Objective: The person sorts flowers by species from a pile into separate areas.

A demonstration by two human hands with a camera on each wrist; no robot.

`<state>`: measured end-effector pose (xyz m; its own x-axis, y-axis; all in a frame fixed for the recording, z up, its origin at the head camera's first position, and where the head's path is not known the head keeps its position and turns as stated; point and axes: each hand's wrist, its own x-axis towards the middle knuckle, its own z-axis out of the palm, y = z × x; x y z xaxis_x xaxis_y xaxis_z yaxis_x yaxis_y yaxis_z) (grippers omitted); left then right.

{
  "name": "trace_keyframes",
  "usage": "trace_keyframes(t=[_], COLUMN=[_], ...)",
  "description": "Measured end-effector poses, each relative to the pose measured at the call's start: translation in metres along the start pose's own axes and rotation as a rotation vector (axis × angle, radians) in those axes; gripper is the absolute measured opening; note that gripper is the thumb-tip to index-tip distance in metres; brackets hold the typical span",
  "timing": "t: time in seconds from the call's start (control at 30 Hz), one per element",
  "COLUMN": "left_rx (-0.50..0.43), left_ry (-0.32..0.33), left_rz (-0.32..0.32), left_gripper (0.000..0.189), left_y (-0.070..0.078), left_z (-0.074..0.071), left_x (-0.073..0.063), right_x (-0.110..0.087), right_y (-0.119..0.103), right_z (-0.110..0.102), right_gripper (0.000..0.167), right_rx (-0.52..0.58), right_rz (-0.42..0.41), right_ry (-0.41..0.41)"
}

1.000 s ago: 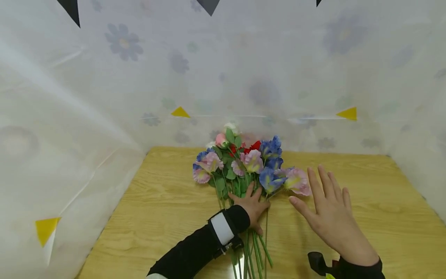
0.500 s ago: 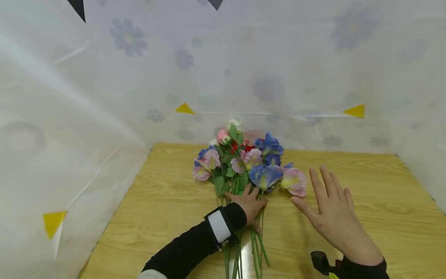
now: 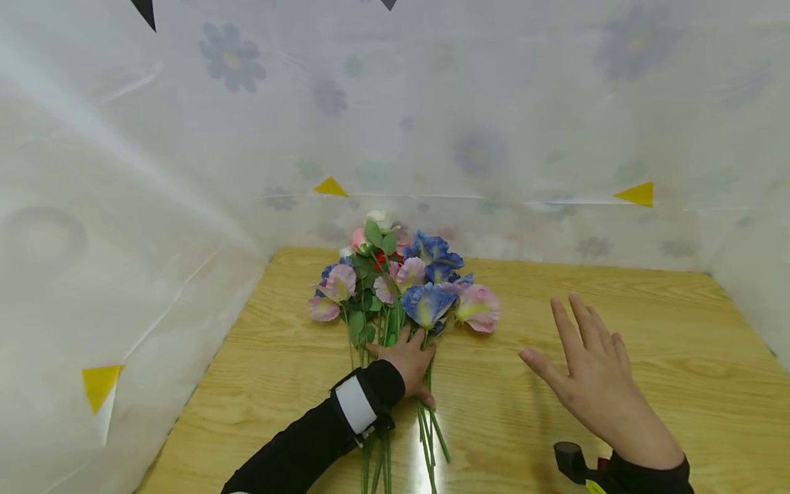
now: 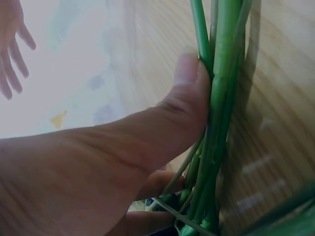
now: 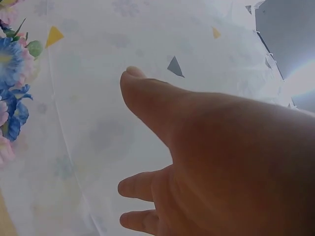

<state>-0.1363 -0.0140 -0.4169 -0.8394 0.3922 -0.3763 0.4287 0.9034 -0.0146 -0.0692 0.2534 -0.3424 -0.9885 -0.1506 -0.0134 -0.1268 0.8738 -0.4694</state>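
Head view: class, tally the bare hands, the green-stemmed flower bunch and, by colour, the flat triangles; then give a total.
Bare hands: 2
Green-stemmed bunch of blue, pink, red and white flowers: 1
Flat yellow triangles: 3
Flat black triangles, partly visible: 2
Total: 8

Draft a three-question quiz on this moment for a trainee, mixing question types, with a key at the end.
1. Which hand touches the green stems?
2. True or false: the right hand holds nothing.
3. In the head view, what colour is most of the bloom farthest to the right? a) white b) red c) pink

Key:
1. The left hand, its fingers spread over the stems.
2. True.
3. c
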Motion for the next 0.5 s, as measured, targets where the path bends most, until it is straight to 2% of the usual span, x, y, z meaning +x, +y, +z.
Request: trace_keyframes(t=[0.3,0.5], left_rx=[-0.086,-0.154], left_ry=[0.004,-0.016], left_rz=[0.017,0.003], left_gripper=[0.102,0.1], left_y=[0.002,0.003], left_z=[-0.003,-0.008], left_x=[-0.005,-0.008], right_x=[-0.019,-0.035], right_y=[0.025,0.043], right_z=[-0.019,-0.034], right_gripper=[0.091,0.091], right_rx=[-0.002,-0.002], right_rz=[0.029,0.055], right_ry=[0.012,0.013])
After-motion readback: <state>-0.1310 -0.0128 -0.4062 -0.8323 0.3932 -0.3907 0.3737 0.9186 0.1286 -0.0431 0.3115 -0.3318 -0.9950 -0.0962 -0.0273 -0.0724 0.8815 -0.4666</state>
